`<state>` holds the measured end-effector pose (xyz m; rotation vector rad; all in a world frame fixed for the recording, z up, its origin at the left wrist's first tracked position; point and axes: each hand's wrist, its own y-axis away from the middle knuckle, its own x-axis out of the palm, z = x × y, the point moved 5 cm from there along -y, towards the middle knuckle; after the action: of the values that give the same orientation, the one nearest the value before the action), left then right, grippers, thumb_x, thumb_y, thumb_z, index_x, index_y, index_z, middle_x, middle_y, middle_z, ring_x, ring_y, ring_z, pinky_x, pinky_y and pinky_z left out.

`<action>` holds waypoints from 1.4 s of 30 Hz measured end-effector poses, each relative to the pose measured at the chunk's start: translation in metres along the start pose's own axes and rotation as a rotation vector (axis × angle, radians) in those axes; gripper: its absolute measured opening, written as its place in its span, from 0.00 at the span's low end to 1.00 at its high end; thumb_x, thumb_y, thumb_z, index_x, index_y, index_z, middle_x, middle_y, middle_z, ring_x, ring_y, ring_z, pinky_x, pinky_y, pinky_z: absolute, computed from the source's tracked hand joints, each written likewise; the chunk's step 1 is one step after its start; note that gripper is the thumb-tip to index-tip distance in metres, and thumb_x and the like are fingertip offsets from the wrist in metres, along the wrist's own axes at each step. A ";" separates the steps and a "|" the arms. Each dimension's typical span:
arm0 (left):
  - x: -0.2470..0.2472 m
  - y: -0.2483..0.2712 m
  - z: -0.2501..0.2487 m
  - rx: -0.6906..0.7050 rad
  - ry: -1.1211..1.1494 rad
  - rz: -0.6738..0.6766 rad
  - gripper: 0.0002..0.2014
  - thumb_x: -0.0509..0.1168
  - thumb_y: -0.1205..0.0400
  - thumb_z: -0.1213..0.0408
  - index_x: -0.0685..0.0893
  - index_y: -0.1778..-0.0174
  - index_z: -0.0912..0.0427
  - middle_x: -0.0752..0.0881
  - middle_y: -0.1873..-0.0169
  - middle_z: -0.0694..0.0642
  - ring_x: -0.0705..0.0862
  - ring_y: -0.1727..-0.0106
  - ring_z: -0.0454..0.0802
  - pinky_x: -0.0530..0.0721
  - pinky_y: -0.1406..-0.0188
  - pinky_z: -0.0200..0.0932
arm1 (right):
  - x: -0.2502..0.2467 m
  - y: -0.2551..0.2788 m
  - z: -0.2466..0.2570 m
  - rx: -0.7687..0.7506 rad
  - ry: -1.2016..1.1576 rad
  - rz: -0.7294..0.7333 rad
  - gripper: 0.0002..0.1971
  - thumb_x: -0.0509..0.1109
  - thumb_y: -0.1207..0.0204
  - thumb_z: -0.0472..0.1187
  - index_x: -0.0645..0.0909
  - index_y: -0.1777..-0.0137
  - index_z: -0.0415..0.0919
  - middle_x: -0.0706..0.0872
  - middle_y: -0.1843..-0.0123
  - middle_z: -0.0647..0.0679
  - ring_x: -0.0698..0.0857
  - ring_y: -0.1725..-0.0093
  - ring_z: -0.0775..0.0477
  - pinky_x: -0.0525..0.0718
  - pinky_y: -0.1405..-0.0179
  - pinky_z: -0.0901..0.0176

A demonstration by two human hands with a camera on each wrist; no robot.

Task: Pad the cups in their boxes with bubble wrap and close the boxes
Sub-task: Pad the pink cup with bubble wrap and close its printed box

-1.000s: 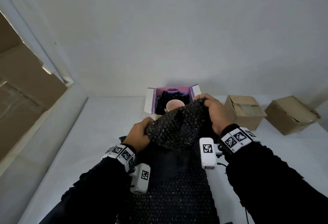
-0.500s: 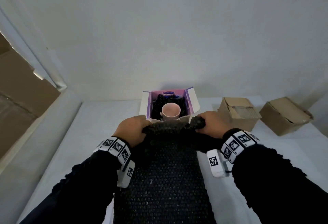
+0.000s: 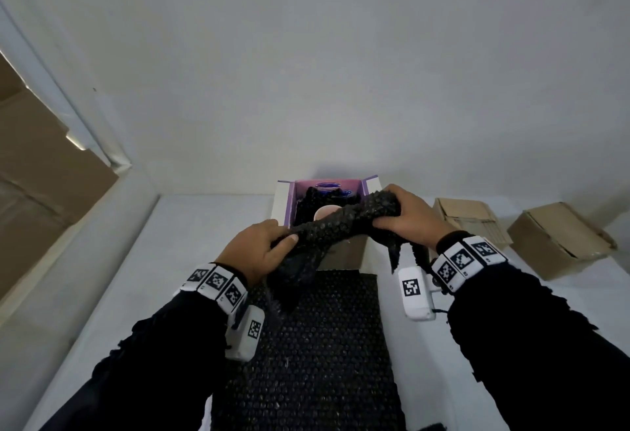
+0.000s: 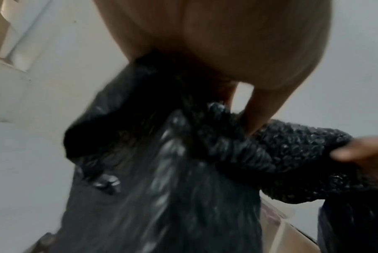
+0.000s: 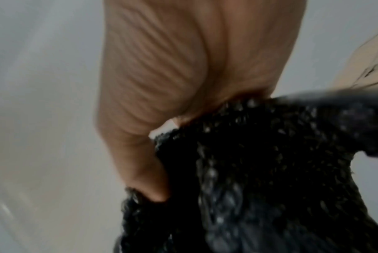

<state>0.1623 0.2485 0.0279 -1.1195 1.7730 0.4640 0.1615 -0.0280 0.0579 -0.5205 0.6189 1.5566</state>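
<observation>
A bunched piece of black bubble wrap [image 3: 335,229] stretches between both hands, just above the near edge of the open white box with purple lining [image 3: 284,207]. My left hand [image 3: 264,246] grips its lower left end; my right hand [image 3: 402,215] grips the higher right end. A pink cup [image 3: 324,214] stands in the box, partly hidden by the wrap, with more black wrap packed around it. In the left wrist view the piece of wrap [image 4: 237,150] shows under my left hand's fingers [image 4: 257,113]. In the right wrist view the piece of wrap [image 5: 259,154] fills the lower right.
A long sheet of black bubble wrap [image 3: 317,345] lies flat on the white table [image 3: 170,260] between my arms. Two brown cardboard boxes, one [image 3: 467,222] and another [image 3: 559,239], sit at the right. A wall stands close behind, and cardboard leans at the far left.
The wrap piece, held low at the sheet's far end half a second ago, is lifted and twisted; my right hand has risen toward the box and now covers part of the cup.
</observation>
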 end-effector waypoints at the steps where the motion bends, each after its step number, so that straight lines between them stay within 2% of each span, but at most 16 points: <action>1: -0.002 -0.004 0.007 -0.028 -0.062 0.005 0.31 0.47 0.24 0.35 0.85 0.55 0.56 0.75 0.65 0.49 0.79 0.61 0.52 0.79 0.59 0.51 | 0.001 -0.001 0.006 0.008 -0.090 0.060 0.16 0.77 0.28 0.42 0.76 0.44 0.43 0.86 0.51 0.44 0.86 0.49 0.43 0.83 0.47 0.49; 4: -0.016 -0.013 0.019 -0.088 -0.106 -0.088 0.25 0.50 0.24 0.38 0.81 0.55 0.56 0.75 0.63 0.50 0.81 0.59 0.57 0.78 0.61 0.49 | 0.000 -0.009 0.022 0.031 -0.425 0.118 0.21 0.70 0.26 0.59 0.78 0.46 0.41 0.85 0.49 0.46 0.85 0.46 0.45 0.79 0.39 0.46; 8: -0.042 -0.027 0.012 -0.164 0.043 -0.310 0.10 0.58 0.19 0.56 0.70 0.45 0.52 0.84 0.64 0.53 0.83 0.64 0.62 0.81 0.65 0.56 | -0.014 -0.035 0.034 -0.105 -0.194 -0.124 0.08 0.64 0.22 0.46 0.80 0.49 0.44 0.85 0.47 0.46 0.82 0.44 0.42 0.76 0.36 0.41; 12: -0.048 -0.047 -0.012 -0.088 0.248 -0.511 0.32 0.55 0.26 0.81 0.69 0.29 0.47 0.80 0.42 0.53 0.82 0.48 0.52 0.81 0.47 0.44 | -0.012 -0.053 0.041 -0.211 -0.006 -0.182 0.13 0.64 0.35 0.46 0.77 0.50 0.54 0.83 0.49 0.52 0.81 0.49 0.44 0.80 0.43 0.37; 15: -0.024 -0.065 -0.019 -0.029 0.168 -0.485 0.37 0.54 0.30 0.85 0.71 0.25 0.53 0.73 0.37 0.57 0.80 0.45 0.54 0.81 0.41 0.45 | -0.007 -0.062 0.036 -0.222 0.082 -0.163 0.21 0.65 0.39 0.45 0.79 0.42 0.55 0.85 0.52 0.53 0.83 0.49 0.43 0.81 0.44 0.41; 18: 0.021 -0.074 -0.011 0.011 0.128 -0.271 0.33 0.58 0.28 0.81 0.72 0.25 0.56 0.72 0.34 0.60 0.81 0.42 0.61 0.83 0.42 0.55 | 0.007 -0.069 0.023 -0.217 0.274 -0.049 0.24 0.63 0.39 0.45 0.85 0.41 0.54 0.83 0.53 0.50 0.81 0.46 0.41 0.78 0.42 0.42; 20: 0.048 -0.074 -0.001 0.002 0.116 -0.097 0.28 0.62 0.25 0.69 0.74 0.26 0.58 0.74 0.34 0.60 0.81 0.39 0.60 0.81 0.40 0.52 | 0.016 -0.072 0.013 -0.217 0.333 0.025 0.18 0.66 0.37 0.43 0.87 0.48 0.56 0.80 0.57 0.55 0.79 0.48 0.43 0.76 0.41 0.43; 23: 0.071 -0.071 0.010 -0.089 0.063 0.156 0.28 0.55 0.22 0.52 0.76 0.26 0.55 0.81 0.35 0.57 0.80 0.35 0.55 0.77 0.35 0.49 | 0.030 -0.074 0.002 -0.226 0.436 0.135 0.11 0.70 0.32 0.40 0.86 0.56 0.59 0.77 0.59 0.59 0.76 0.52 0.50 0.71 0.39 0.46; 25: 0.073 -0.073 0.010 -0.104 0.030 0.212 0.27 0.51 0.22 0.51 0.79 0.29 0.54 0.84 0.38 0.56 0.82 0.38 0.55 0.79 0.38 0.50 | 0.039 -0.073 0.002 -0.236 0.507 0.175 0.03 0.70 0.29 0.49 0.85 0.59 0.57 0.76 0.58 0.56 0.77 0.50 0.50 0.69 0.40 0.46; 28: 0.072 -0.081 0.008 -0.084 -0.017 0.256 0.26 0.51 0.24 0.55 0.82 0.32 0.50 0.87 0.42 0.57 0.83 0.41 0.56 0.81 0.42 0.51 | 0.053 -0.077 0.003 -0.283 0.679 0.244 0.14 0.67 0.26 0.62 0.86 0.58 0.55 0.77 0.52 0.53 0.74 0.46 0.50 0.67 0.40 0.45; 30: 0.069 -0.085 0.008 -0.069 -0.261 0.200 0.26 0.55 0.26 0.53 0.79 0.31 0.44 0.84 0.39 0.54 0.78 0.36 0.56 0.76 0.39 0.52 | 0.065 -0.079 0.005 -0.309 0.809 0.323 0.14 0.66 0.25 0.63 0.86 0.56 0.55 0.79 0.49 0.54 0.73 0.42 0.48 0.66 0.36 0.42; 32: 0.053 -0.084 0.010 -0.192 -0.503 -0.017 0.34 0.60 0.31 0.43 0.72 0.26 0.43 0.75 0.30 0.54 0.68 0.30 0.59 0.67 0.36 0.57 | 0.074 -0.081 0.005 -0.308 0.858 0.380 0.12 0.67 0.24 0.61 0.85 0.57 0.54 0.82 0.49 0.55 0.72 0.40 0.48 0.63 0.33 0.40; 34: 0.040 -0.078 0.019 -0.403 -0.496 -0.142 0.50 0.64 0.38 0.32 0.58 0.19 0.44 0.61 0.21 0.59 0.61 0.25 0.67 0.65 0.32 0.65 | 0.079 -0.085 0.004 -0.306 0.840 0.371 0.10 0.69 0.25 0.59 0.82 0.57 0.55 0.84 0.50 0.56 0.73 0.40 0.48 0.62 0.33 0.42; 36: 0.040 -0.073 0.034 -0.544 -0.356 -0.112 0.58 0.68 0.40 0.28 0.49 0.18 0.46 0.58 0.21 0.61 0.66 0.26 0.67 0.72 0.35 0.65 | 0.081 -0.088 0.001 -0.298 0.804 0.343 0.11 0.71 0.27 0.58 0.80 0.50 0.56 0.85 0.47 0.56 0.74 0.39 0.47 0.61 0.35 0.43; 39: 0.043 -0.070 0.042 -0.555 -0.171 -0.112 0.54 0.71 0.37 0.29 0.59 0.21 0.54 0.69 0.31 0.60 0.77 0.34 0.62 0.81 0.41 0.57 | 0.085 -0.090 -0.004 -0.283 0.854 0.322 0.21 0.71 0.28 0.59 0.76 0.36 0.57 0.85 0.41 0.53 0.73 0.36 0.45 0.60 0.34 0.41; 42: 0.045 -0.059 0.043 -0.630 -0.220 -0.104 0.53 0.64 0.40 0.21 0.65 0.24 0.52 0.70 0.31 0.59 0.75 0.33 0.62 0.80 0.41 0.57 | 0.088 -0.090 -0.005 -0.274 0.884 0.314 0.22 0.68 0.27 0.59 0.75 0.33 0.58 0.84 0.43 0.53 0.72 0.37 0.44 0.59 0.34 0.41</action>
<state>0.2286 0.2278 -0.0218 -1.5112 1.3963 1.0865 0.2445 0.0378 -0.0112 -1.4072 1.1998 1.6788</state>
